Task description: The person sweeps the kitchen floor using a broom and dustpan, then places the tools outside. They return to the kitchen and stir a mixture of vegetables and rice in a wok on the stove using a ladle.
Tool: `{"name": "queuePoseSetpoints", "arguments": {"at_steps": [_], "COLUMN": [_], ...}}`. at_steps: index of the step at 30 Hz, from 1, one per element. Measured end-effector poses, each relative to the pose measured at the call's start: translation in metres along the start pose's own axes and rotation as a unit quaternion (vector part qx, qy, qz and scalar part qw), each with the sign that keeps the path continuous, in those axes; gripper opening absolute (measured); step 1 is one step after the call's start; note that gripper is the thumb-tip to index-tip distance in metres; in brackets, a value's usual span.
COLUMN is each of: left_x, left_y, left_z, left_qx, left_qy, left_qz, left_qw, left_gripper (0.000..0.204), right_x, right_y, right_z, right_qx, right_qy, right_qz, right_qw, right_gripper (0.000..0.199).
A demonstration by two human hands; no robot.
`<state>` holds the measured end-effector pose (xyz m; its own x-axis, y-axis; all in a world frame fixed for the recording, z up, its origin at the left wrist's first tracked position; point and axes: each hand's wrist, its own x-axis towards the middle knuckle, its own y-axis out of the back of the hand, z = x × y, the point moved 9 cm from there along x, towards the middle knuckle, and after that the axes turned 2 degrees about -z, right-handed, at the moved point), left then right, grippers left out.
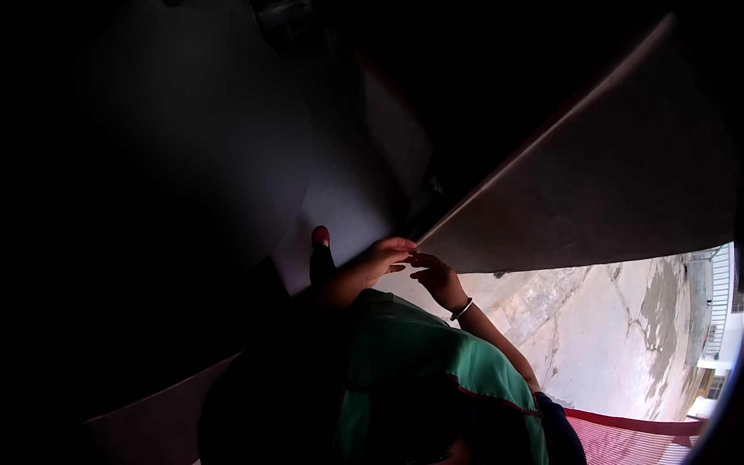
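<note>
My left hand [386,257] is in front of my body at the middle of the view, its fingers stretched to the right and the thumb apart. My right hand [439,280] comes in from the right, with loosely bent fingers pointing at the left hand. The fingertips of the two hands meet or overlap. I see nothing held in either hand. A pale bracelet [462,309] circles my right wrist. Below the hands is the green apron [418,325] that I wear, with dark red trim.
A pale wall or door panel [589,178] slants up to the right, its edge close to my hands. Dark space fills the left, with dim grey floor [341,209] and a red shoe tip [320,235]. Bright concrete [597,325], a white railing [722,287] and red mesh [632,438] lie right.
</note>
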<state>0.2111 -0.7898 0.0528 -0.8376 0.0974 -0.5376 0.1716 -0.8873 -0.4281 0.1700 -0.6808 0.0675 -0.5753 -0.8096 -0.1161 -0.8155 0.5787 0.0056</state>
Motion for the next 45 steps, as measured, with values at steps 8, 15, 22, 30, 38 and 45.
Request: {"name": "queuePoseSetpoints", "arguments": {"at_steps": [8,15,22,30,38,45], "left_x": [0.021,0.028,0.147,0.247,0.375,0.547], "left_y": [0.250,0.388,0.452,0.555,0.705,0.777], "left_z": [0.111,0.284,0.420,0.644,0.793,1.023], "left_qx": [0.096,-0.057,-0.070,0.027,-0.060,0.004], "left_qy": [-0.049,-0.105,-0.138,-0.194,-0.172,-0.235], "left_qz": [-0.008,0.063,-0.006,0.081,0.170,0.068], "left_qw": [0.994,0.991,0.988,0.977,0.969,0.970], "left_gripper": [0.042,0.031,0.024,0.028,0.026,0.024], "right_x": [0.236,0.424,0.621,0.884,1.090,1.236], "right_y": [-0.082,-0.112,-0.064,0.014,0.132,0.246], "right_z": [0.018,-0.097,-0.107,-0.207,-0.203,-0.241], "right_qx": [-0.051,-0.039,-0.025,0.022,0.064,0.058], "right_qy": [0.000,0.032,-0.028,0.055,0.048,0.045], "right_qz": [-0.073,-0.042,-0.016,-0.009,0.072,0.228], "right_qw": [0.996,0.998,0.999,0.998,0.994,0.971], "right_gripper": [0.033,0.026,0.028,0.022,0.022,0.021]}}
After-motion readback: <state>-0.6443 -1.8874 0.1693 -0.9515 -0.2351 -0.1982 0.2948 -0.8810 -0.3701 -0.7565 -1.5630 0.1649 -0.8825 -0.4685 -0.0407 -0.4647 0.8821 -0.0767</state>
